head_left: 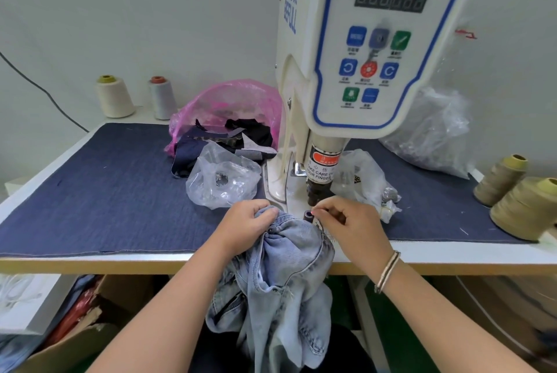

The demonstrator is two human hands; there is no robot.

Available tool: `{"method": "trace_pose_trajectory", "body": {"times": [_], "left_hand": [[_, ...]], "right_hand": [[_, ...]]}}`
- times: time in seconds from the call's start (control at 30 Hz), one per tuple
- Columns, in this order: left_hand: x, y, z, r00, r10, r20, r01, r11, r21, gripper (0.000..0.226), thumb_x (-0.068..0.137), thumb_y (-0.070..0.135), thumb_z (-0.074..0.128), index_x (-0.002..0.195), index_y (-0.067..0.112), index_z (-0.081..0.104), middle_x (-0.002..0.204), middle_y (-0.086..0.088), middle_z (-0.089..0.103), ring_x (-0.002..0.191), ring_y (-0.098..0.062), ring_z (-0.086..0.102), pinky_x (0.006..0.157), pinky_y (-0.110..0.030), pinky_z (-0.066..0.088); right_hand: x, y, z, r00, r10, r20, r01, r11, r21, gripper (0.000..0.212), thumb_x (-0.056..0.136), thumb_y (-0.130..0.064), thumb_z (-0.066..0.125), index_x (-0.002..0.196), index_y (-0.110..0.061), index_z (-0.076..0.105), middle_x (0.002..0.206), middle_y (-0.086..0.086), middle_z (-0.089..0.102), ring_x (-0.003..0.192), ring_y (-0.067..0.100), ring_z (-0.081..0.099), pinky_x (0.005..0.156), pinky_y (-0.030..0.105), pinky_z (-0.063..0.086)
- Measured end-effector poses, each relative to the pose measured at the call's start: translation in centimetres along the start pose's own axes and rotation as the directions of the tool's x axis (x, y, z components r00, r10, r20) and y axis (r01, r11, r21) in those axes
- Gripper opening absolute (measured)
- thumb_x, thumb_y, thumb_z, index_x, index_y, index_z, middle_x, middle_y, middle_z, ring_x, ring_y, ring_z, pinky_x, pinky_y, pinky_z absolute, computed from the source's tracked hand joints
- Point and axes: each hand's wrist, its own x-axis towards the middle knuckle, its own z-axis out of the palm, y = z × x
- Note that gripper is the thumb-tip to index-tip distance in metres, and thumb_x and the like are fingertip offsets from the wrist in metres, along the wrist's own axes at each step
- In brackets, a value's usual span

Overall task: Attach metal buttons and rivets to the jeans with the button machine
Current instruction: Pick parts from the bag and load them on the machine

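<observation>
At the front edge of the bench (126, 261), the light-blue jeans (289, 255) are bunched below the button machine (358, 50), their legs hanging off the edge. The waistband is gripped in the curled fingers of the left hand (245, 226). A small part, too small to identify, is pinched by the right hand (349, 223) beside the dark lower die (308, 215).

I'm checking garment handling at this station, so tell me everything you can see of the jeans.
The jeans are light-blue, washed denim with visible seams and stitching, bunched and crumpled rather than flat. Their upper part lies over the front edge of the table, just before the button machine; the rest hangs below the table edge. The left hand grips a bunched fold. The right hand rests against the fabric, fingers pinched at the machine's lower die.
</observation>
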Motion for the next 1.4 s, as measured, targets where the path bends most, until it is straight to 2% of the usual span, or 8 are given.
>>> {"method": "trace_pose_trajectory", "body": {"times": [0.2,0.43,0.6,0.77,0.93,1.13,1.27,1.4], "left_hand": [[0.0,0.0,0.0,1.0,-0.02,0.003,0.02,1.0,-0.006,0.035,0.084,0.037,0.048,0.06,0.017,0.033,0.058,0.006,0.029,0.056,-0.009,0.03,0.056,-0.029,0.024],[-0.2,0.3,0.0,1.0,-0.024,0.003,0.024,1.0,-0.017,0.035,0.085,0.036,0.048,0.059,0.018,0.032,0.058,0.006,0.03,0.055,-0.008,0.029,0.053,-0.025,0.022],[-0.3,0.4,-0.1,1.0,-0.028,0.005,0.028,1.0,-0.012,0.035,0.085,0.037,0.048,0.06,0.016,0.034,0.059,0.005,0.03,0.055,-0.008,0.029,0.053,-0.024,0.022],[-0.2,0.6,-0.2,0.998,-0.06,0.026,0.061,0.995,-0.072,0.036,0.088,0.034,0.051,0.06,0.018,0.034,0.058,0.009,0.03,0.056,-0.008,0.03,0.054,-0.024,0.023],[-0.6,1.3,-0.3,0.992,-0.123,0.005,0.121,0.969,-0.214,0.037,0.1,0.019,0.05,0.064,0.017,0.042,0.056,0.014,0.036,0.054,-0.004,0.034,0.056,-0.018,0.029],[-1.9,3.9,-1.5,0.974,-0.213,0.072,0.216,0.792,-0.571,0.038,0.101,0.031,0.044,0.092,-0.005,0.055,0.082,-0.017,0.055,0.077,-0.025,0.052,0.073,-0.036,0.044],[-0.8,6.1,-2.5,0.958,-0.283,0.053,0.249,0.72,-0.648,0.033,0.099,0.041,0.046,0.09,0.014,0.064,0.087,-0.011,0.068,0.08,-0.024,0.065,0.082,-0.039,0.051],[-0.6,6.2,-3.8,0.953,-0.303,0.031,0.273,0.806,-0.526,0.034,0.099,0.045,0.046,0.083,0.025,0.069,0.093,-0.004,0.075,0.088,-0.019,0.07,0.085,-0.039,0.053]], "right_hand": [[0.5,0.4,0.5,1.0,0.01,0.023,-0.01,1.0,-0.025,0.005,0.082,-0.015,0.073,0.08,-0.01,0.072,0.056,-0.014,0.052,0.061,0.002,0.052,0.059,0.01,0.04],[-0.4,0.6,0.5,0.997,-0.079,0.001,0.079,0.997,-0.014,0.013,0.084,-0.007,0.069,0.094,-0.013,0.077,0.081,-0.018,0.065,0.073,-0.016,0.057,0.071,0.001,0.041],[-0.6,0.6,0.6,0.998,-0.069,0.003,0.07,0.997,-0.022,0.013,0.086,-0.009,0.068,0.095,-0.013,0.076,0.08,-0.011,0.069,0.074,-0.011,0.058,0.07,0.003,0.042],[-2.7,-0.5,0.2,0.978,-0.154,-0.143,0.148,0.988,-0.049,0.008,0.087,-0.015,0.065,0.086,-0.01,0.071,0.077,-0.008,0.063,0.07,-0.001,0.055,0.065,0.006,0.042],[-6.8,-2.8,2.5,0.929,-0.347,0.125,0.352,0.936,-0.018,0.012,0.087,-0.028,0.061,0.092,-0.018,0.067,0.086,-0.01,0.06,0.085,0.007,0.052,0.08,0.021,0.041],[-7.0,-3.5,4.2,0.956,-0.217,0.198,0.269,0.916,-0.296,0.046,0.07,-0.064,0.058,0.099,-0.028,0.066,0.096,-0.014,0.058,0.095,0.006,0.047,0.081,0.022,0.03],[-6.7,-4.3,4.4,0.967,-0.253,0.035,0.254,0.933,-0.254,0.028,0.074,-0.057,0.062,0.089,-0.034,0.062,0.101,-0.013,0.056,0.103,0.01,0.05,0.089,0.033,0.029],[-6.8,-4.7,3.9,0.946,-0.321,-0.034,0.316,0.942,-0.116,0.012,0.085,-0.038,0.06,0.077,-0.029,0.06,0.097,-0.014,0.058,0.106,0.005,0.049,0.089,0.035,0.029]]}}
